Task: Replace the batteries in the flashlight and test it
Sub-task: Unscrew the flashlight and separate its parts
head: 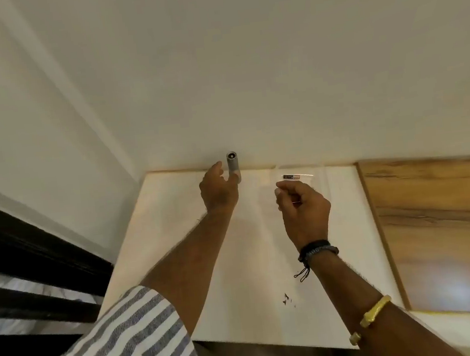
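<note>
head view | left grip (220,192) pinching upright flashlight (233,165) | right grip (303,204) pressed together near battery (291,176)

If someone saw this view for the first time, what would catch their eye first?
Probably the two bare arms reaching across the pale tabletop toward the wall. The left hand touches an upright grey flashlight at the far edge, while the right hand hovers, loosely curled, just short of a small dark battery.
</note>
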